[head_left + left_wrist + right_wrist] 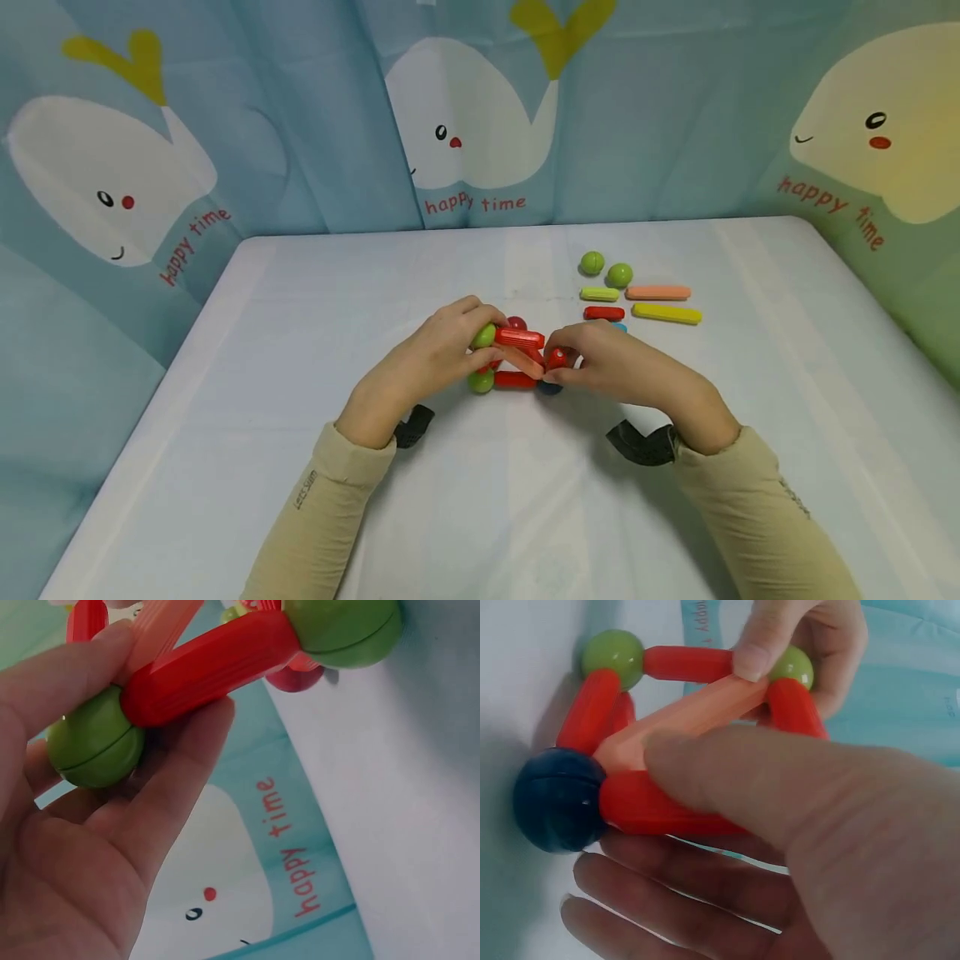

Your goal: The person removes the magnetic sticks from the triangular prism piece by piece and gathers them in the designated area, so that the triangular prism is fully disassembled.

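Observation:
Between the hands stands a small frame of coloured rods and balls, looking like a magnetic building set. The left hand (438, 346) grips its upper green ball (97, 742), thumb and fingers around it. A red rod (210, 667) runs from that ball to another green ball (341, 630). Slanting across the frame is a salmon-orange rod (697, 716), its far end at the left thumb. The right hand (626, 362) pinches a red rod (652, 802) beside a dark blue ball (559, 799), with its thumb over the orange rod's near end. A dark red ball (517, 323) shows behind.
Loose pieces lie behind the right hand: two green balls (592, 263), a lime rod (599, 294), an orange rod (658, 292), a red rod (604, 313) and a yellow rod (667, 313). A blue piece (620, 327) is mostly hidden. A whale-printed curtain (315, 125) hangs behind the white table (300, 283).

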Demonstrator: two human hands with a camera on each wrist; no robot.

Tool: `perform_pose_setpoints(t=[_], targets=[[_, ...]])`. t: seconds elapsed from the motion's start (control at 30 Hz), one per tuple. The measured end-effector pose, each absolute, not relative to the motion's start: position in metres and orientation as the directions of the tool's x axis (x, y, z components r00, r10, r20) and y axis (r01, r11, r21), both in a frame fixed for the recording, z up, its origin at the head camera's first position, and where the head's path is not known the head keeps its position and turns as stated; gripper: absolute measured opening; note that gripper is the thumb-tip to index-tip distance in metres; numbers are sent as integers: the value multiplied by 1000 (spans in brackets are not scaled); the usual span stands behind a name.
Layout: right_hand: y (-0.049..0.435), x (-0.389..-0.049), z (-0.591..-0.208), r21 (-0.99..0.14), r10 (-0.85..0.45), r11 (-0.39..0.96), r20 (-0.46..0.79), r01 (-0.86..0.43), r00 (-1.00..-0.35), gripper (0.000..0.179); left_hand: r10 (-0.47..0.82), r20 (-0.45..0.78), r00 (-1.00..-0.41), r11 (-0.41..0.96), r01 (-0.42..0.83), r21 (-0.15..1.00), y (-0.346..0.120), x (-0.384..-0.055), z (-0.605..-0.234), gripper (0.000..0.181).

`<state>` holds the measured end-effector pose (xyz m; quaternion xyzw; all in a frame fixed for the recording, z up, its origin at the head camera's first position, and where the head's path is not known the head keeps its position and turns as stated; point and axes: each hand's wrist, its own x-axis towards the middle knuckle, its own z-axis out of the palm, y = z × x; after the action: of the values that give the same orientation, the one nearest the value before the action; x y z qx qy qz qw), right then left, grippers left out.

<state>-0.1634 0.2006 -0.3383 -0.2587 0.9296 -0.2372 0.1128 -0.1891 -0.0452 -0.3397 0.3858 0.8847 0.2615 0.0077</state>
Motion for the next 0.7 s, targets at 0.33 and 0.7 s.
perform_pose_setpoints(t=[0.33,0.7], targets=[[198,-164,-346,-494,-537,749,-62,-441,-842,12,694,166,-700,562,671,483,-45,-186,-339,31],[202,-165,-347,-502,-501,766,-75,-401,-862,16,692,163,-703,560,665,494,-45,-186,-340,33]])
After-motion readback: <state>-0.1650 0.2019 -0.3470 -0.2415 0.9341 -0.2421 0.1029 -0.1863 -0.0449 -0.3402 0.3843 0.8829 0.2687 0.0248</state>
